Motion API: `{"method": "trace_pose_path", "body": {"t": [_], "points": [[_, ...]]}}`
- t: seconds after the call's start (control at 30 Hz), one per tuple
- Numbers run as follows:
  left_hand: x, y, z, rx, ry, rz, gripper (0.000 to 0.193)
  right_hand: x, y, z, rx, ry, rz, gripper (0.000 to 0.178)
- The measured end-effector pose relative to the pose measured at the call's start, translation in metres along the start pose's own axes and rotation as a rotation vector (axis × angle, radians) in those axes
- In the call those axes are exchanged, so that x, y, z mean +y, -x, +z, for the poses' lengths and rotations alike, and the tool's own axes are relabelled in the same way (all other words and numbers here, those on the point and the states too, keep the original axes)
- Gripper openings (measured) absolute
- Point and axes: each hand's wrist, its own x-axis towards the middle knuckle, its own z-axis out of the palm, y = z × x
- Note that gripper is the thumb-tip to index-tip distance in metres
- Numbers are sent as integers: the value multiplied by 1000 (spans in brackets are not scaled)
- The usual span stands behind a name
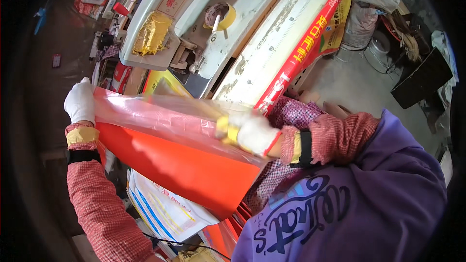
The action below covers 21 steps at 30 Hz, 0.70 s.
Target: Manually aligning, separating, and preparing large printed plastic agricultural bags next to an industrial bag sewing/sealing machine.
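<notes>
A red plastic sack (179,170) stretches in front of me, with a clear plastic liner (160,114) along its upper edge. At the sack's left corner, my left hand (80,102), in a white glove, is closed on the edge. My right hand (252,133), also gloved in white with yellow wrapping on its fingers, is over the liner near the sack's right end. Motion smears its fingers, so whether it grips the plastic cannot be told. Beyond the sack stands a grey-white industrial sewing machine (204,63).
A roll of yellow tape (221,17) lies on the machine bed, and yellow cloth (153,34) covers part of the machine head. A red and yellow printed sack (310,43) hangs along the table's right edge. White printed sacks (170,208) lie below the red one. A dark board (420,80) leans at right.
</notes>
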Motion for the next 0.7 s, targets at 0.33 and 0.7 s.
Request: {"method": "trace_pose_path", "body": {"t": [0.33, 0.7], "points": [[19, -5, -5, -57, 29, 11, 19, -94, -38, -32, -175, 491, -216, 63], [32, -10, 0, -127, 93, 37, 25, -80, -51, 2, -689, 627, 59, 27]]}}
